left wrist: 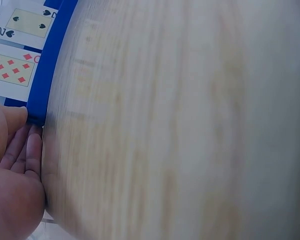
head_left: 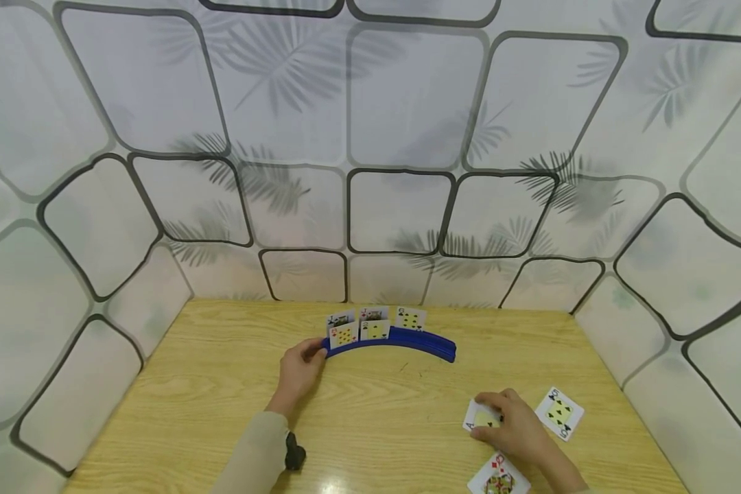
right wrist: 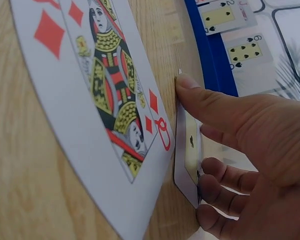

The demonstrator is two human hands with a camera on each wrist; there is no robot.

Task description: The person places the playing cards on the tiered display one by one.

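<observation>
Our outstretched left hand point(head_left: 300, 370) pinches one end of a curved blue plastic rack point(head_left: 421, 337); our arched right hand point(head_left: 517, 427) grips a white rectangular ace card point(head_left: 475, 414).

A pale back wall point(head_left: 401, 123), printed with dark rounded outlines and grey fronds, rises behind the yellowish wooden table point(head_left: 216, 370); a left wall point(head_left: 99, 226) and right wall point(head_left: 698, 274) flank it.

A wooden table point(head_left: 222, 370) bears a blue rack point(head_left: 422, 340) and playing cards point(head_left: 559, 414).
</observation>
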